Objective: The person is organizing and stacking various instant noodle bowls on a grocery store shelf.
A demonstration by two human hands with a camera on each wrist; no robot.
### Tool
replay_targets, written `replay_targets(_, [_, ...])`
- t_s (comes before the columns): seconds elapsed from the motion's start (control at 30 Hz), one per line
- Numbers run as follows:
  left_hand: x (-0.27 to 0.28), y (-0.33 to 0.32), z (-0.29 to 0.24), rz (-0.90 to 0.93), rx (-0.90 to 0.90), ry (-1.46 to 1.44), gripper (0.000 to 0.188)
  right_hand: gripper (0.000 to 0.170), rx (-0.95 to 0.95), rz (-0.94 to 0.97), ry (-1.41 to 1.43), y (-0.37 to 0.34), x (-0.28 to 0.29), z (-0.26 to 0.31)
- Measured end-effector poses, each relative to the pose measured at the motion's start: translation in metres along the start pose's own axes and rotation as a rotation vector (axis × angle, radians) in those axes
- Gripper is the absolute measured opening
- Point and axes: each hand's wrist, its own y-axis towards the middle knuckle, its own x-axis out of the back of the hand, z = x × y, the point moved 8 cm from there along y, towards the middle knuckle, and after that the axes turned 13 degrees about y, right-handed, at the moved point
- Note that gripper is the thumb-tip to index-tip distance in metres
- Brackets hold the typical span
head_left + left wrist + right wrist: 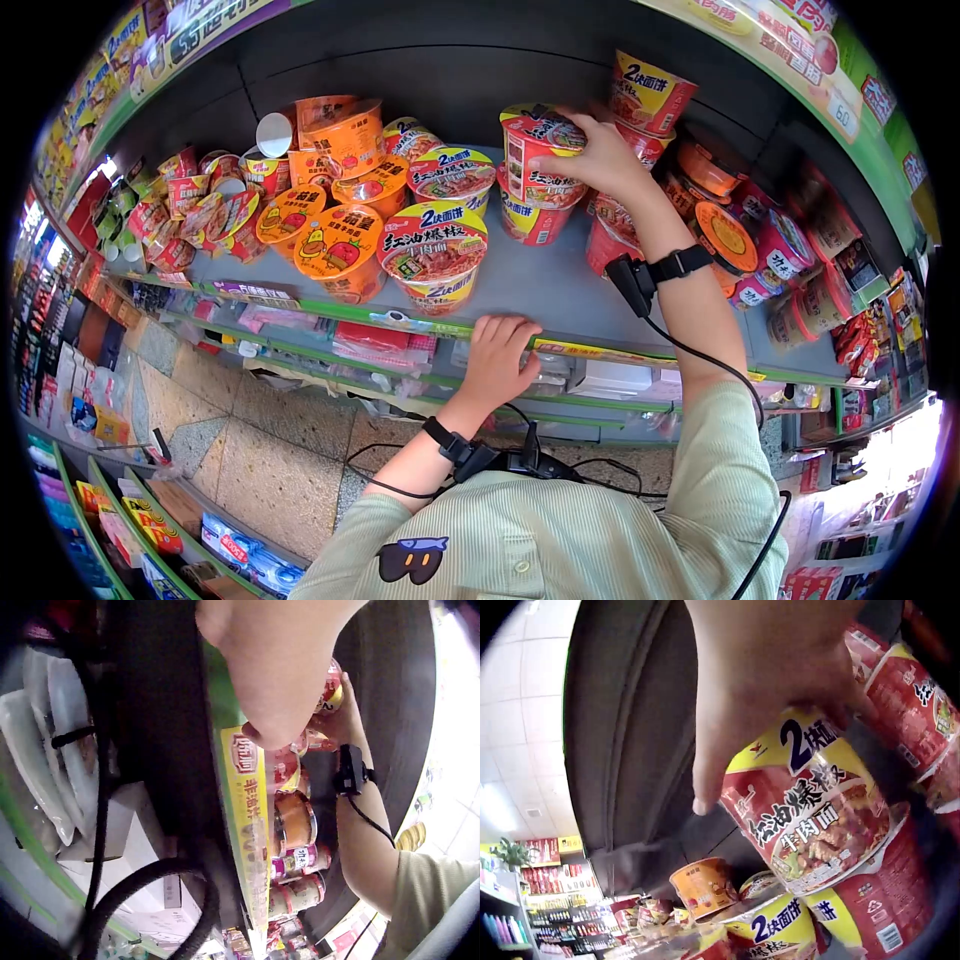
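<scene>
My right hand (602,158) grips a red and yellow instant noodle cup (530,165) from above, thumb on the near side. That cup sits over another noodle cup (532,222) of the same kind; in the right wrist view the held cup (817,814) tilts, its base right at the rim of the lower cup (885,900). Most of my right fingertips are hidden behind the held cup. My left hand (497,352) rests on the shelf's front edge, its fingers laid over the green price strip, holding nothing.
Left of the stack stand red noodle cups (435,250) and orange noodle cups (340,245). Another red stack (650,92) is behind my right hand, with orange bowls (722,237) farther right. An upper shelf edge (790,62) overhangs. Black cables (700,352) trail from my wrists.
</scene>
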Motion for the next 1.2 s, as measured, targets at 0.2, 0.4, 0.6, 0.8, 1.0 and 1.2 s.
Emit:
replay_targets(0.2, [0.016,0.055,0.0,-0.12,0.185,-0.323,0.072,0.078,0.003,-0.129,0.14,-0.011,-0.004,-0.001])
replay_targets(0.4, [-0.012,0.138,0.048,-0.325,0.349,-0.532,0.092,0.068,0.284,-0.301,0.083,-0.033,-0.007,0.006])
replay_targets(0.6, [-0.016,0.152,0.025,-0.34,0.287,-0.64,0.095,0.062,0.492,-0.494,-0.099,-0.071,0.016,0.053])
replay_targets(0.8, [-0.033,0.175,-0.025,-0.263,0.1,-0.943,0.094,0.06,0.436,-0.595,-0.227,-0.098,0.086,0.054])
replay_targets(1.0, [-0.074,0.175,-0.048,-0.019,0.169,-0.987,0.097,0.064,0.243,-0.575,-0.134,-0.106,0.106,-0.012])
replay_targets(1.2, [-0.09,0.169,-0.047,-0.018,0.113,-0.631,0.095,0.059,0.141,-0.551,-0.131,-0.114,0.097,-0.037])
